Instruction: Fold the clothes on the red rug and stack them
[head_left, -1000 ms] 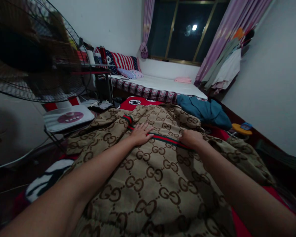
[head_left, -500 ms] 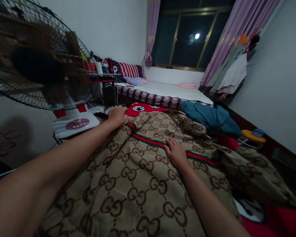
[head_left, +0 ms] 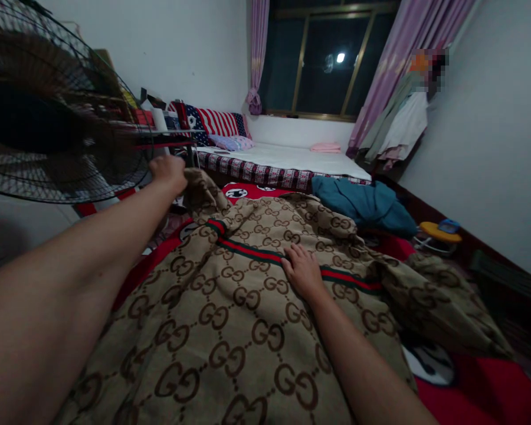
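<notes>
The left hand [head_left: 169, 171] was closed around the far-left corner of the patterned blanket [head_left: 248, 319], lifting it beside the fan [head_left: 57, 112]. The right hand [head_left: 301, 273] lay flat, fingers together, on the red-and-green stripe [head_left: 252, 252] — pinning the blanket against the red bedding [head_left: 478, 389]. Best practice here, I judged: keep that palm firm and draw the corner evenly, clear of the fan.

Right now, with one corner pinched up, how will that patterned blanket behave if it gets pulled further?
Probably floppy: the blanket droops in folds from the corner in the left hand. It looks thick, so likely heavy enough to drag rather than lift clean. The right hand lies flat on the striped band, so that part should stay while the rest bunches.
</notes>
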Motion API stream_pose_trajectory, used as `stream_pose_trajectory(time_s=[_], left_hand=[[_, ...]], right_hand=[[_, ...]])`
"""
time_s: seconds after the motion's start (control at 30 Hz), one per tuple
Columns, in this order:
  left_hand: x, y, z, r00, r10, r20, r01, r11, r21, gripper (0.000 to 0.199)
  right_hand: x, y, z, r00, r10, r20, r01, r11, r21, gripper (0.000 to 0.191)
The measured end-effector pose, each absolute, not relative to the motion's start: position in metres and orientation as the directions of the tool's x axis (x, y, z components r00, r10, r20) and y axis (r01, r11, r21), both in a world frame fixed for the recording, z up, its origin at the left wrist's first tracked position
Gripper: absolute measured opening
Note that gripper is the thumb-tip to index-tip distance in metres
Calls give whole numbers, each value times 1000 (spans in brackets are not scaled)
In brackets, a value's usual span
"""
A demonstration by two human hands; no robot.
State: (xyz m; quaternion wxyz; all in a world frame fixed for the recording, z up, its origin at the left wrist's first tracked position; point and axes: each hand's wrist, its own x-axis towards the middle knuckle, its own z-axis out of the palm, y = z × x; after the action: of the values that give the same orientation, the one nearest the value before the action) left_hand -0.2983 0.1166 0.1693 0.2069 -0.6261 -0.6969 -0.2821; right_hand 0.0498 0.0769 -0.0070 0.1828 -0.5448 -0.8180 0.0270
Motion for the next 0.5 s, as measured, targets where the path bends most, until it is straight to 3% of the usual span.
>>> stream_pose_trajectory(time_s=[0.03,0.07,0.13,0.2,0.3,0.37,0.5], left_hand=[[-281,124,183,-167,702,692,985,87,149,25],[-260,128,194,-106,642,759,992,12,128,21],[-209,128,205,136,601,787,974,-225,4,19],[-158,113,199,390,556,734,875,-472,-107,19],[-114,77,166,750,396,530,563,-803,-197,18],[-115,55,142,806,413,424,514,-844,-155,16],[-165,29,113,631,708,317,759,-648,-63,19]], right_hand=[[50,77,-7,-341,901,269,879,407,-250,43],[51,77,-7,-341,900,270,876,409,-257,42],[53,77,-7,-348,896,275,866,419,-271,41],[54,77,-8,-356,888,291,857,434,-278,39],[55,76,-8,-379,859,343,842,474,-256,35],[55,75,-7,-401,835,376,832,504,-231,33],[53,72,-5,-425,807,410,819,536,-204,28]])
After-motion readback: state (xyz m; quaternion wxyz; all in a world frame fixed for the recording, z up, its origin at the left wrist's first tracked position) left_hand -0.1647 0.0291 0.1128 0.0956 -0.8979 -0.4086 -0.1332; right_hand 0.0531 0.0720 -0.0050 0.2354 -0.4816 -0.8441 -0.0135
